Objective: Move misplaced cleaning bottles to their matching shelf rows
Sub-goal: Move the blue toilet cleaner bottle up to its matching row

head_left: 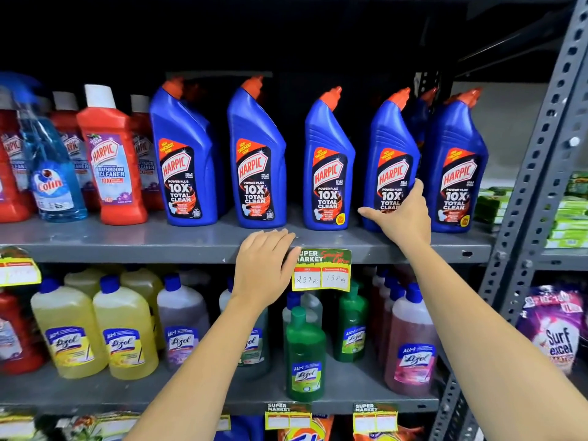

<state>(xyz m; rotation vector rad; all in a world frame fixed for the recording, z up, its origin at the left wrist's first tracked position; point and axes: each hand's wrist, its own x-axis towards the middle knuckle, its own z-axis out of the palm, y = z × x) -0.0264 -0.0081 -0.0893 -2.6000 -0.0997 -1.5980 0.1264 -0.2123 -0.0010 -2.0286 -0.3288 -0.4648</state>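
Note:
Several blue Harpic bottles with orange caps stand in a row on the upper grey shelf (127, 243). My right hand (404, 214) is wrapped around the base of the fourth blue Harpic bottle (389, 148), thumb stretched left. My left hand (264, 268) lies flat on the shelf's front edge, holding nothing, below the second blue bottle (254, 148). At the left, red Harpic bathroom cleaner bottles (111, 154) stand with a light blue Colin spray bottle (51, 173) among them. On the lower shelf, a green Lizol bottle (305, 354) stands in front of the yellow (124, 332), purple and pink Lizol bottles.
A yellow price tag (321, 270) hangs from the upper shelf edge beside my left hand. A perforated grey upright (537, 173) bounds the shelves at the right, with green packs (569, 211) and a Surf Excel pouch (553, 329) beyond it.

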